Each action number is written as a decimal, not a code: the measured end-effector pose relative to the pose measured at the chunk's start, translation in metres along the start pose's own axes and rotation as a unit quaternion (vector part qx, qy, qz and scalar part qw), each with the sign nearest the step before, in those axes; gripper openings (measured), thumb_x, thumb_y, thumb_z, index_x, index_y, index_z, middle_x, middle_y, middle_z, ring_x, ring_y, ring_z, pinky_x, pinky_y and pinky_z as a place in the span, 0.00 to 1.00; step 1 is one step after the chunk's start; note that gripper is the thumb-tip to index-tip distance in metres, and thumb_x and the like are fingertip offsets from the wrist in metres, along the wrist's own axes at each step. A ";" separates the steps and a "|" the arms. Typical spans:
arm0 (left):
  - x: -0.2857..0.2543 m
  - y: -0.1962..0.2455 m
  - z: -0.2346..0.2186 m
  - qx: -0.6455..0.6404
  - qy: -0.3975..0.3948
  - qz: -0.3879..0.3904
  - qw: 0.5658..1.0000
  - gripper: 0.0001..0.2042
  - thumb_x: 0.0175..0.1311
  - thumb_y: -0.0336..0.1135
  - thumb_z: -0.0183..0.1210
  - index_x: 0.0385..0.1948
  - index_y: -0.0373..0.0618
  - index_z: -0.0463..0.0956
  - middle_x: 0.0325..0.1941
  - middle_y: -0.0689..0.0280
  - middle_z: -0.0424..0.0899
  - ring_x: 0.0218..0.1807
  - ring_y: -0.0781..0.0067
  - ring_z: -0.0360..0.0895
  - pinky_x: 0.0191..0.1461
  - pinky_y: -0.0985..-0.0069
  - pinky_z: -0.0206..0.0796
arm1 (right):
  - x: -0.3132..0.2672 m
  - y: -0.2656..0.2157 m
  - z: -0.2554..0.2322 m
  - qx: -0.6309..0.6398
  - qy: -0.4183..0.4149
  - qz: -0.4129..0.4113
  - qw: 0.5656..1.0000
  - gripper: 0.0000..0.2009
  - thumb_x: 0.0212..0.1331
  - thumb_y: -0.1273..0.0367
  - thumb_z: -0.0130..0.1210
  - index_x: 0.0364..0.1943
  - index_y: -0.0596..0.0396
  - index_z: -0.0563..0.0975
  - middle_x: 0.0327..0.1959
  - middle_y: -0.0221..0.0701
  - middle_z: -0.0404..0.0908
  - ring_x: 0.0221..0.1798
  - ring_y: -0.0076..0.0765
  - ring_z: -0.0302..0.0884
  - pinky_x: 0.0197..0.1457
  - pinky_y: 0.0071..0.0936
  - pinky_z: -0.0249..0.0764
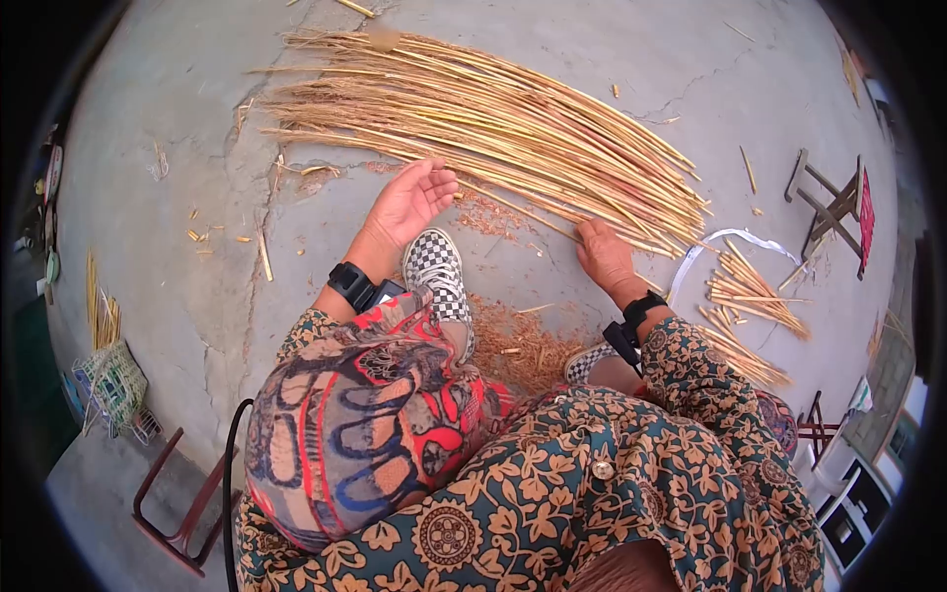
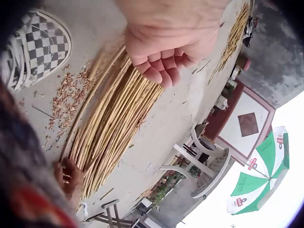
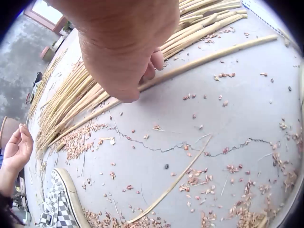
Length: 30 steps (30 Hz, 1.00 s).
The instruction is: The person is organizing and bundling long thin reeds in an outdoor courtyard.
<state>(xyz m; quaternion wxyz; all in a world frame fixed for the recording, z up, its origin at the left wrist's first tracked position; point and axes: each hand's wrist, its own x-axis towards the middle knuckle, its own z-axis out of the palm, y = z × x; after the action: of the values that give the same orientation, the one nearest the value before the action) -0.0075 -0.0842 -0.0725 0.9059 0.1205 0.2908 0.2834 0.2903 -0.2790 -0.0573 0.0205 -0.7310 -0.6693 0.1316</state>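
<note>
A broad pile of long straw-coloured stalks (image 1: 513,128) with feathery heads at the left lies across the concrete floor. My right hand (image 1: 604,259) is at the near edge of the pile, toward its thick cut ends. Its thumb and fingers pinch a single stalk (image 3: 218,58), which passes under the hand and out to the right in the right wrist view. Palm up and with fingers loosely bent, my left hand (image 1: 414,202) hovers by the near side of the pile and holds nothing. In the left wrist view its fingers (image 2: 164,71) overlap the feathery end.
Reddish chaff (image 1: 518,345) lies between two checkered shoes (image 1: 434,264). At the right are a white strip (image 1: 691,259), bunches of short stalk pieces (image 1: 755,296) and a folding stool (image 1: 834,207). A woven basket (image 1: 113,380) with stalks stands at the far left, near a brown metal frame (image 1: 182,513).
</note>
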 end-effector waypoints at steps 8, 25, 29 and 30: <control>-0.005 -0.029 -0.015 0.098 -0.040 -0.154 0.982 0.14 0.66 0.37 0.53 0.47 0.39 0.71 0.44 0.56 0.80 0.46 0.62 0.80 0.50 0.69 0.74 | 0.023 -0.020 -0.014 0.111 -0.147 0.028 0.983 0.09 0.51 0.68 0.52 0.36 0.54 0.73 0.29 0.37 0.78 0.37 0.47 0.78 0.41 0.40 0.74; -0.009 0.000 0.031 0.169 -0.090 -0.073 0.979 0.14 0.69 0.42 0.48 0.39 0.40 0.74 0.38 0.56 0.82 0.35 0.72 0.82 0.36 0.80 0.76 | 0.034 -0.038 -0.044 0.632 -0.388 0.152 0.653 0.16 0.61 0.58 0.55 0.45 0.53 0.74 0.35 0.26 0.79 0.39 0.21 0.76 0.45 0.22 0.73; 0.003 0.007 0.021 0.132 -0.019 -0.055 0.990 0.13 0.69 0.42 0.48 0.36 0.42 0.75 0.36 0.56 0.83 0.33 0.73 0.81 0.35 0.80 0.76 | 0.035 -0.021 -0.038 0.608 -0.319 0.177 0.705 0.21 0.59 0.50 0.55 0.46 0.51 0.74 0.39 0.27 0.79 0.43 0.23 0.75 0.51 0.24 0.71; 0.007 0.006 0.021 0.111 -0.003 -0.051 0.992 0.12 0.69 0.42 0.49 0.36 0.42 0.75 0.36 0.57 0.83 0.33 0.73 0.81 0.35 0.80 0.76 | 0.036 -0.022 -0.042 0.588 -0.315 0.177 0.724 0.23 0.57 0.49 0.56 0.46 0.51 0.74 0.39 0.27 0.79 0.43 0.23 0.75 0.52 0.25 0.70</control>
<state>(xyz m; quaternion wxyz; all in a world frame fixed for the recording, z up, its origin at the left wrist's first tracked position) 0.0070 -0.0761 -0.0566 0.9009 0.2065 0.3240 0.2022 0.2808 -0.2348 -0.0184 0.2106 -0.5941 -0.2838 0.7226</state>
